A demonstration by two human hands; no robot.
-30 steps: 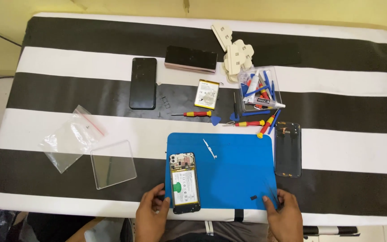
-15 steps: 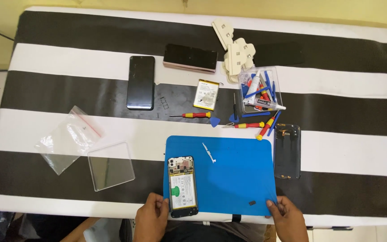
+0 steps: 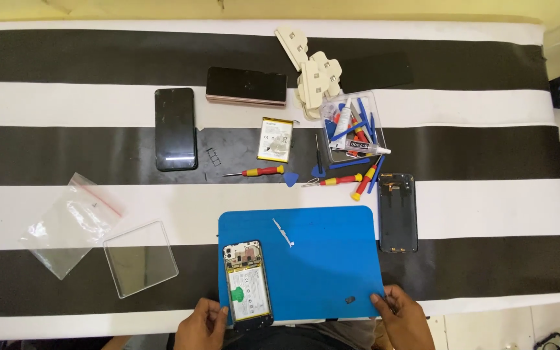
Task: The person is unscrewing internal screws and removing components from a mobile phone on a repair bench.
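black phone (image 3: 175, 128) | battery (image 3: 275, 139) | tool tray (image 3: 354, 126) | back cover (image 3: 397, 212) | plastic bag (image 3: 69, 223)

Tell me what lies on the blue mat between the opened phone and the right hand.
In the head view, the blue mat between the opened phone and the right hand holds only a small dark piece; a thin white strip lies higher up.

A rectangular blue work mat with rounded corners (image 3: 322, 259) lies flat at the near edge of the table, its long sides running left to right. On its left part lies an opened black smartphone with the back cover off (image 3: 247, 282), lengthwise toward the person, its inside facing up: a pale battery fills the middle, a small green tab sits at the battery's left side, and the camera and circuit board are at the far end.
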